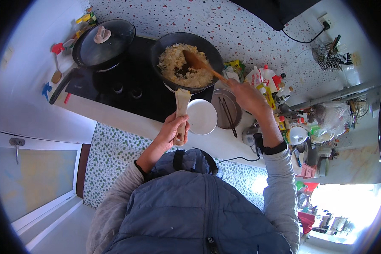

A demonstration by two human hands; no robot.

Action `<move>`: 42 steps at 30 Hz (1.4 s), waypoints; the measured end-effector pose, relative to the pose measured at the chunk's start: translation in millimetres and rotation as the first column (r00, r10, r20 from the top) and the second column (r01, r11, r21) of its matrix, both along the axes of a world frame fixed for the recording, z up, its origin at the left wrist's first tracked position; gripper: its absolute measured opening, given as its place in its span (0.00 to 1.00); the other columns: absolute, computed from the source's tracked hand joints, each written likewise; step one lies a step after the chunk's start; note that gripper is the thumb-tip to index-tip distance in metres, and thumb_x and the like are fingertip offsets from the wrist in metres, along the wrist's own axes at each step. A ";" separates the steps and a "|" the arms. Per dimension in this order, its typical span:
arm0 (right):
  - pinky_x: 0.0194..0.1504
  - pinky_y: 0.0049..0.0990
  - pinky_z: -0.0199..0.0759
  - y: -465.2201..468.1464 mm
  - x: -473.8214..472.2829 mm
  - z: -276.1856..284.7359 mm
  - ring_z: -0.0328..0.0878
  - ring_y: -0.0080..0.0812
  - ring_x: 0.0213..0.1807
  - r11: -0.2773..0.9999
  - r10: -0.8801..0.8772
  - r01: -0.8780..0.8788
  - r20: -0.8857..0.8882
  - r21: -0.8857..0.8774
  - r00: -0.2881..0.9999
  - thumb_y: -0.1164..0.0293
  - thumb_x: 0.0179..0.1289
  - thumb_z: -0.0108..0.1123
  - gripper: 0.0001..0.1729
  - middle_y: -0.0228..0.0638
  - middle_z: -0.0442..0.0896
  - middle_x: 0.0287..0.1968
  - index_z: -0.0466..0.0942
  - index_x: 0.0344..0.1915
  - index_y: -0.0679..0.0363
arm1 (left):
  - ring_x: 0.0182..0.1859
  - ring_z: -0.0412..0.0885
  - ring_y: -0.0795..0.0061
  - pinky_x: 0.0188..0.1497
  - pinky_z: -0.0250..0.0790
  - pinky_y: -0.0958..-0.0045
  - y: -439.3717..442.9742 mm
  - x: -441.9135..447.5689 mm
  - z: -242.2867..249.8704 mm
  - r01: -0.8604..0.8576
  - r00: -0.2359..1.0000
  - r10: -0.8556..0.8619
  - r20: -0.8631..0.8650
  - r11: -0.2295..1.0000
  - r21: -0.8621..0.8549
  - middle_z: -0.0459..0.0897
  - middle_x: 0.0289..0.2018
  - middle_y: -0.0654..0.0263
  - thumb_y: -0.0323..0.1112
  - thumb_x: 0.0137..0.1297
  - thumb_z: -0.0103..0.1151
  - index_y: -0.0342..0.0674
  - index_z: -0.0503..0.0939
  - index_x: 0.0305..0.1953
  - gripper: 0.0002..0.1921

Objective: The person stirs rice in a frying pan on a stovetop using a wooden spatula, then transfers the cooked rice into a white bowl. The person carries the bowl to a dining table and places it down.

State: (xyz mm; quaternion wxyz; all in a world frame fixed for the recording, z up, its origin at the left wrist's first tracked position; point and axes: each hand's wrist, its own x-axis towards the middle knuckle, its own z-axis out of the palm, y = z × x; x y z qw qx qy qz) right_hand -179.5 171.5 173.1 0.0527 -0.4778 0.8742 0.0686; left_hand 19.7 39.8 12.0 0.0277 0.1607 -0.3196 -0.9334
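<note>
My left hand (171, 130) grips the pale handle (181, 104) of a dark wok (211, 52) on the right side of a black gas hob (136, 76). Cooked rice with yellowish bits (193, 78) lies in the wok. A wooden spatula (209, 68) is held in my right hand (249, 96), its blade down in the rice. Just right of the handle stands an empty white bowl (202, 116). Beside that, below my right hand, is a round grey-brown pan (220, 117) with dark chopsticks (228, 117) laid across it.
A lidded frying pan (106, 44) sits on the left burner, its long handle (62, 85) jutting over the counter. Bottles and seasoning bags (263, 81) crowd the right side. A metal kettle (249, 135) stands near the counter's front edge. A wire utensil rack (327, 58) hangs on the wall.
</note>
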 end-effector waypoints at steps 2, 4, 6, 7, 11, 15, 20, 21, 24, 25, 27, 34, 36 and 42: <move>0.38 0.46 0.72 -1.2 -0.1 5.1 0.79 0.55 0.36 1.000 -0.010 0.012 0.063 -0.028 0.998 0.69 0.69 0.48 0.17 0.51 0.81 0.32 0.68 0.56 0.59 | 0.13 0.74 0.71 0.13 0.68 0.70 -0.2 0.0 -1.2 0.004 1.000 -0.004 -0.009 1.000 0.003 0.75 0.21 0.64 0.40 0.66 0.56 0.41 0.69 0.43 0.12; 0.38 0.46 0.72 1.4 3.5 8.6 0.79 0.56 0.37 0.999 -0.034 0.037 0.228 -0.008 0.973 0.68 0.69 0.47 0.17 0.53 0.81 0.33 0.68 0.56 0.59 | 0.13 0.74 0.70 0.12 0.68 0.69 0.0 0.8 -1.1 0.012 1.000 -0.012 -0.023 1.000 -0.003 0.75 0.21 0.64 0.40 0.66 0.56 0.40 0.68 0.44 0.13; 0.38 0.48 0.71 3.9 6.2 9.6 0.79 0.56 0.37 0.998 0.064 -0.062 0.210 -0.018 0.975 0.69 0.69 0.46 0.17 0.54 0.81 0.33 0.69 0.56 0.59 | 0.13 0.74 0.70 0.12 0.68 0.69 -0.4 1.2 0.0 0.021 1.000 -0.021 -0.006 1.000 -0.001 0.75 0.22 0.64 0.39 0.66 0.56 0.40 0.67 0.46 0.14; 0.38 0.48 0.71 4.5 5.7 9.0 0.79 0.56 0.37 0.990 0.138 -0.136 0.228 -0.023 0.964 0.69 0.69 0.46 0.17 0.55 0.81 0.33 0.69 0.56 0.59 | 0.13 0.74 0.70 0.12 0.68 0.69 -0.8 1.1 0.7 0.026 1.000 -0.026 0.002 1.000 -0.001 0.75 0.22 0.64 0.39 0.66 0.55 0.40 0.67 0.46 0.14; 0.39 0.48 0.70 -3.6 -23.4 6.7 0.78 0.57 0.37 1.000 0.007 -0.007 0.094 -0.001 0.996 0.70 0.69 0.45 0.16 0.55 0.81 0.34 0.71 0.55 0.58 | 0.13 0.74 0.70 0.12 0.69 0.69 -2.1 1.0 3.7 0.038 0.999 -0.038 -0.005 0.999 0.003 0.75 0.22 0.64 0.38 0.66 0.54 0.40 0.67 0.47 0.13; 0.39 0.48 0.71 -29.1 -70.0 -12.8 0.79 0.57 0.37 0.997 -0.050 0.051 0.017 -0.065 0.999 0.72 0.68 0.46 0.18 0.55 0.81 0.34 0.70 0.57 0.58 | 0.13 0.74 0.70 0.12 0.70 0.69 -2.4 0.4 4.0 0.052 0.999 -0.052 -0.012 0.999 0.009 0.75 0.22 0.64 0.38 0.67 0.54 0.40 0.66 0.47 0.13; 0.42 0.46 0.75 -73.6 -66.5 -52.8 0.81 0.50 0.42 0.995 0.062 -0.065 -0.047 -0.077 0.997 0.73 0.63 0.47 0.22 0.49 0.82 0.40 0.71 0.58 0.52 | 0.13 0.74 0.70 0.13 0.70 0.69 -2.5 0.1 2.6 0.049 0.999 -0.049 -0.020 0.999 0.023 0.75 0.22 0.64 0.37 0.67 0.53 0.40 0.66 0.48 0.13; 0.42 0.45 0.76 -75.5 -55.9 -50.5 0.81 0.48 0.41 0.996 0.093 -0.093 -0.094 0.009 0.991 0.73 0.63 0.47 0.24 0.48 0.82 0.40 0.70 0.60 0.49 | 0.13 0.74 0.70 0.13 0.70 0.69 -2.3 0.1 2.5 0.049 0.998 -0.048 -0.031 0.999 0.025 0.75 0.22 0.64 0.37 0.67 0.53 0.40 0.66 0.48 0.13; 0.38 0.41 0.76 -56.4 -23.7 -0.5 0.81 0.44 0.39 0.970 0.215 -0.189 -0.182 0.150 0.959 0.76 0.62 0.46 0.28 0.43 0.82 0.36 0.70 0.62 0.44 | 0.13 0.74 0.70 0.13 0.70 0.69 -1.8 0.9 3.2 0.047 0.998 -0.046 -0.029 0.998 0.029 0.75 0.21 0.64 0.37 0.67 0.53 0.41 0.66 0.49 0.14; 0.37 0.39 0.76 -46.2 -15.8 27.8 0.81 0.43 0.37 0.953 0.271 -0.236 -0.179 0.190 0.946 0.77 0.62 0.46 0.29 0.41 0.82 0.35 0.70 0.62 0.42 | 0.13 0.74 0.70 0.13 0.70 0.69 -1.5 0.9 3.6 0.044 0.999 -0.043 -0.032 0.999 0.030 0.75 0.21 0.64 0.38 0.67 0.53 0.41 0.66 0.49 0.14; 0.36 0.34 0.76 -28.6 -7.1 83.1 0.81 0.39 0.38 0.930 0.272 -0.183 -0.261 0.320 0.926 0.76 0.62 0.47 0.28 0.37 0.82 0.37 0.72 0.61 0.38 | 0.13 0.74 0.70 0.13 0.70 0.69 -1.3 1.3 4.3 0.049 0.999 -0.049 -0.004 0.998 0.031 0.75 0.21 0.64 0.38 0.67 0.54 0.41 0.66 0.49 0.14; 0.40 0.35 0.75 -47.4 8.1 97.7 0.81 0.38 0.40 0.831 0.210 -0.025 -0.273 0.555 0.939 0.70 0.64 0.52 0.17 0.36 0.83 0.37 0.79 0.51 0.47 | 0.13 0.75 0.70 0.13 0.71 0.69 -2.4 -0.2 2.5 0.057 0.998 -0.056 -0.028 0.998 0.024 0.75 0.22 0.64 0.38 0.67 0.53 0.41 0.66 0.49 0.14; 0.43 0.37 0.75 -59.1 2.2 93.2 0.81 0.37 0.42 0.849 0.218 -0.027 -0.303 0.527 0.928 0.69 0.64 0.53 0.14 0.36 0.83 0.37 0.80 0.49 0.49 | 0.13 0.75 0.70 0.13 0.71 0.69 -2.4 -0.4 1.0 0.061 0.998 -0.060 -0.028 0.997 0.045 0.75 0.22 0.64 0.38 0.68 0.53 0.41 0.66 0.49 0.14; 0.41 0.40 0.74 -58.6 1.8 103.4 0.81 0.41 0.38 0.831 0.017 -0.004 -0.019 0.556 1.000 0.70 0.64 0.52 0.14 0.41 0.82 0.35 0.80 0.47 0.53 | 0.13 0.75 0.70 0.14 0.72 0.70 -0.7 0.5 -1.5 0.049 0.997 -0.045 -0.065 0.997 0.064 0.75 0.22 0.64 0.38 0.68 0.53 0.40 0.66 0.49 0.13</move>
